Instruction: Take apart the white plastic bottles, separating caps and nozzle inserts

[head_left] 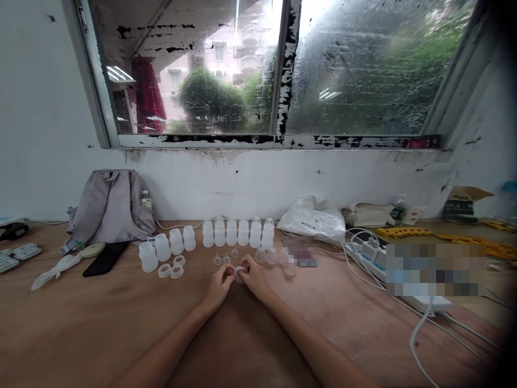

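My left hand point(220, 285) and my right hand point(253, 278) meet above the table, fingers closed around a white baby bottle collar ring point(239, 274). The fingers partly cover the ring; I cannot tell whether a teat is in it. Just beyond my hands stand several clear bottle teats point(217, 259). Loose white collar rings point(176, 271) lie to the left, in front of several open white baby bottles point(163, 248). Behind the teats is a row of capped bottles point(231, 233). Several clear dome caps point(289, 269) lie right of my right hand.
A grey backpack point(111, 207) leans on the wall at left, with a black phone-like slab point(105, 260) before it. A plastic bag point(313, 218) lies at back right. White power strips point(420, 303) and cables cross the right side, near yellow parts point(404, 232).
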Available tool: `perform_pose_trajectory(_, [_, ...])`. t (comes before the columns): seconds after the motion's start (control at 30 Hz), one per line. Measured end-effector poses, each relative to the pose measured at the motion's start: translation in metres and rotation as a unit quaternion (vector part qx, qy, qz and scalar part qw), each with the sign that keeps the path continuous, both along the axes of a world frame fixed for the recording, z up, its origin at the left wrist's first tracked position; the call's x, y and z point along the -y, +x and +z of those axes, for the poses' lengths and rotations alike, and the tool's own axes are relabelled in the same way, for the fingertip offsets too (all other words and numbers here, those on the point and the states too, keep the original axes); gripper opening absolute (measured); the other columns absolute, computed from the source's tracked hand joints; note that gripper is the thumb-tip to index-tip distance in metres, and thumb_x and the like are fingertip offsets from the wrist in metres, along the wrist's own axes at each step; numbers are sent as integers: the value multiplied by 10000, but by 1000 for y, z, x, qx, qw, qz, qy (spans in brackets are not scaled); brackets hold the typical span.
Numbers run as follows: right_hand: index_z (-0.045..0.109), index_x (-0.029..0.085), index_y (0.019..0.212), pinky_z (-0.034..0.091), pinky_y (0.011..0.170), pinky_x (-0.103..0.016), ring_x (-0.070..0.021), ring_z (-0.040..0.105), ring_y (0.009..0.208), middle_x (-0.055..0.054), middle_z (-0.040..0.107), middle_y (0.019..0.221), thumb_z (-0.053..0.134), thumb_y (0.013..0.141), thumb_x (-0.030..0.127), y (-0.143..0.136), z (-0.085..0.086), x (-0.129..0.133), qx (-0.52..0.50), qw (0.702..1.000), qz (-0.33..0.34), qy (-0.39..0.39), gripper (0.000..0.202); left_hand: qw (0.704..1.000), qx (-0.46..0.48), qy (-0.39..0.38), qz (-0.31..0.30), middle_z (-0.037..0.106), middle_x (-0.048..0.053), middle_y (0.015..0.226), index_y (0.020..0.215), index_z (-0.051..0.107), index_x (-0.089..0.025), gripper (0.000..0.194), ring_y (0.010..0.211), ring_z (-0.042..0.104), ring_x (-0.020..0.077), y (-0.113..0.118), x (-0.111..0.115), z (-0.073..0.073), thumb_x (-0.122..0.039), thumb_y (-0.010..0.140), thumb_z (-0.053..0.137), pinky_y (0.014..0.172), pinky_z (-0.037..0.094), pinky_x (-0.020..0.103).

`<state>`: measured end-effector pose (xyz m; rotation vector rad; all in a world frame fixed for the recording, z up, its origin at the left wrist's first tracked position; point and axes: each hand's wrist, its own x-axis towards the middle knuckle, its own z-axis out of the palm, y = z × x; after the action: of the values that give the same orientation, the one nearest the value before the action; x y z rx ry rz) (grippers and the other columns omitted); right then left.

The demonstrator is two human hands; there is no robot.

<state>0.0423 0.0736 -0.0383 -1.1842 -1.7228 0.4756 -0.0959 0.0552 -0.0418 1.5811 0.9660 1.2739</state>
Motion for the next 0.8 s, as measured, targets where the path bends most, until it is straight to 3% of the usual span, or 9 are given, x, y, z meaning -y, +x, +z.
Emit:
perform_pose_trajectory(0.17, [515,195,717,347,531,-212,-118,474,556,36,535,609,437,634,125,1,-1,2,14,1000,-1,0,134,996,-71,51,-12,594,19,754,802,590,-209,170,736,526,177,-11,1,9,-150,695,472,719,403,264])
perform_pose_trajectory(0.27, [570,199,748,392,627,-243,-144,537,663,-1,612,712,408,659,105,3,-3,0,11,1000,0,10,208,977,-168,128,41,602,61,915,889,609,-236,213,931,495,237,-24,-7,12,-205,702,514,886,336,334])
perform_pose_trajectory(0.33, [593,203,760,401,684,-258,-156,557,731,-17,634,773,398,661,87,6,-4,-2,3,1000,-7,18,248,940,-265,170,133,563,97,1052,1009,575,-218,310,1040,437,273,-35,-18,16,-208,706,512,939,278,384])
perform_pose_trajectory(0.47, [606,227,811,412,662,-255,-156,569,719,-6,642,781,398,678,91,10,-4,-3,-1,1000,-20,18,283,809,-434,206,338,386,162,1275,1201,425,-140,452,1153,332,319,-61,-49,31,-179,751,423,949,209,483])
perform_pose_trajectory(0.57, [613,234,819,415,648,-256,-160,573,711,-1,644,771,399,688,108,10,-7,-4,10,1000,-20,16,280,742,-486,207,412,344,176,1303,1239,371,-109,490,1151,333,323,-81,-70,46,-183,756,412,934,208,502])
perform_pose_trajectory(0.7, [612,227,819,417,666,-265,-167,577,733,-7,645,776,394,678,99,10,-9,-4,12,1000,-16,13,290,707,-532,210,416,388,176,1270,1090,505,-109,351,1152,329,310,-97,-85,53,-203,763,419,931,198,501])
perform_pose_trajectory(0.8, [594,219,849,422,651,-274,-173,575,716,-22,637,782,387,684,100,11,-10,-4,-2,999,-33,19,291,713,-525,229,405,441,164,1217,969,558,-138,253,1149,325,314,-99,-83,48,-225,782,412,929,190,508])
